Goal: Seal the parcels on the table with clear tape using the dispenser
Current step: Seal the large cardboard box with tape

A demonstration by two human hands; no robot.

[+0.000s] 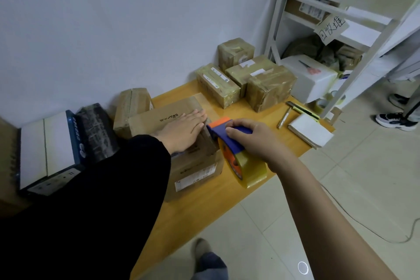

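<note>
**Wooden table, dispenser at the box's edge**

Head view: smooth orange-brown table (227, 200) against a pale wall, carrying a matte cardboard box (163, 118). The left hand (184, 130), in a black sleeve, lies flat on the box top, fingers straight and together. At the box's right edge sits the blue-and-orange plastic dispenser (221, 128) with its glossy yellowish tape roll (252, 166). The right hand (252, 138) grips it, fingers curled over the handle. Beyond the box, several shiny tape-wrapped parcels (268, 88) cluster.

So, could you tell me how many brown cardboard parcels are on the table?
6 parcels: one under the left hand, one behind it, four clustered at the far end. Others may be hidden.
</note>
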